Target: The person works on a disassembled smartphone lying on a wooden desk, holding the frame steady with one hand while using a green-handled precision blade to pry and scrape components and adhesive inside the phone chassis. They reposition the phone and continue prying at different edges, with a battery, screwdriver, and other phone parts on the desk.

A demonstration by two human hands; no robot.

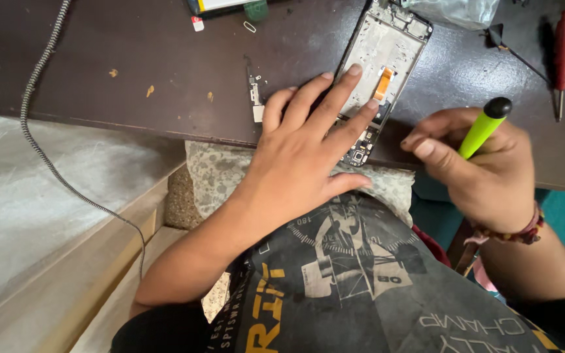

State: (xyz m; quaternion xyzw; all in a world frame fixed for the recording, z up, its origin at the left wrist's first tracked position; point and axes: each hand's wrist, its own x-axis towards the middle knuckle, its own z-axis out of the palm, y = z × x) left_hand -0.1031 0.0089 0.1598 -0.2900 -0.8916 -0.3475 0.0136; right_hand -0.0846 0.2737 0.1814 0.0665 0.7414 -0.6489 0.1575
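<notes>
Phone frame [387, 59] opened on dark table [165, 72], pinned flat under spread left hand [308, 140]. Right hand [485, 163] closed around green-handled screwdriver [484, 127]. Likely light, thin, fragile (exposed orange ribbon cable [383, 84]); best held by rigid edges.

An opened phone frame [379, 72] lies flat on the dark brown table, in the upper middle of the frame, tilted so its top end points toward the upper right and its bottom end toward the table's near edge. Its inside faces up: a pale grey metal plate with 1 orange flex strip near the middle and a black circuit section with small parts at the bottom end, which is partly hidden under fingers. A bright green screwdriver [482, 127] with a black cap stands slanted at the right of the frame, cap up and to the right; its tip is hidden.
</notes>
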